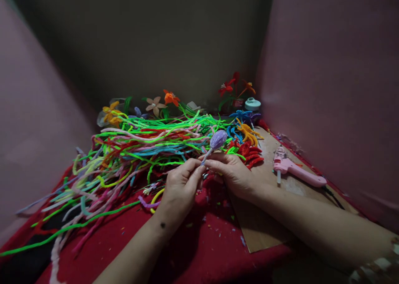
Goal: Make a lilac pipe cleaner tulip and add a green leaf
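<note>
Both my hands meet over a red cloth (205, 242) and pinch the thin stem of a small lilac pipe-cleaner bud (218, 139). My left hand (182, 184) is closed on the lower stem. My right hand (230, 172) is closed on the stem just beside it, and the fuzzy bud sticks up above the fingers. A large heap of loose pipe cleaners (131, 151) in green, pink, blue and red lies just beyond and to the left of my hands.
A pink glue gun (294, 170) lies on a cardboard sheet (268, 221) at the right. Finished pipe-cleaner flowers (162, 103) and a red flower bunch (232, 89) stand at the back by a pale blue lid (252, 104). Pink walls close in on both sides.
</note>
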`<control>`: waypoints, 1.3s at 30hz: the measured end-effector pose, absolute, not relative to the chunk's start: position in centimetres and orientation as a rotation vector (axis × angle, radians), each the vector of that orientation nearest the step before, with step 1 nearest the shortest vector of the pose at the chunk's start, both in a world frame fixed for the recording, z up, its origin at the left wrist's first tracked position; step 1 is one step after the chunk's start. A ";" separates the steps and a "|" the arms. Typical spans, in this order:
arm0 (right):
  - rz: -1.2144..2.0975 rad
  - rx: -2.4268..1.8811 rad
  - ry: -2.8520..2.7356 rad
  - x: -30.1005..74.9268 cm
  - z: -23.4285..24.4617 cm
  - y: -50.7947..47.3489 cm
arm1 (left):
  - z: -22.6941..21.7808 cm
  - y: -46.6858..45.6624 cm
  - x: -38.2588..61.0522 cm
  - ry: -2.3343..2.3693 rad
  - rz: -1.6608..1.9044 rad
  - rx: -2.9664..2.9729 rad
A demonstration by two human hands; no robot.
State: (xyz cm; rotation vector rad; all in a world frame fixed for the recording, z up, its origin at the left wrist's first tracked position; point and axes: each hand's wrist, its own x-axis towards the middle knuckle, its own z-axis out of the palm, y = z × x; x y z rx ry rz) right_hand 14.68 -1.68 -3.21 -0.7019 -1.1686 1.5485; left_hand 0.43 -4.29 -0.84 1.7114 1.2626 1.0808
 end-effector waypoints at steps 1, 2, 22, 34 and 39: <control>1.553 -0.699 -1.183 14.8 -3.2 -1.6 | -0.7 -4.3 0.5 1.221 1.060 1.605; 1.557 -0.696 -1.199 14.8 -3.3 -1.6 | -0.5 -4.4 0.5 1.179 1.039 1.498; 1.724 -0.583 -0.952 14.5 -4.2 -1.2 | -1.6 -3.8 -0.1 1.176 0.948 1.887; 1.611 -0.721 -1.080 14.4 -4.3 -1.9 | -3.2 -3.5 -0.6 1.498 0.967 3.000; 1.606 -0.676 -1.185 14.4 -4.3 -1.6 | -2.5 -3.9 -0.5 1.460 1.036 2.528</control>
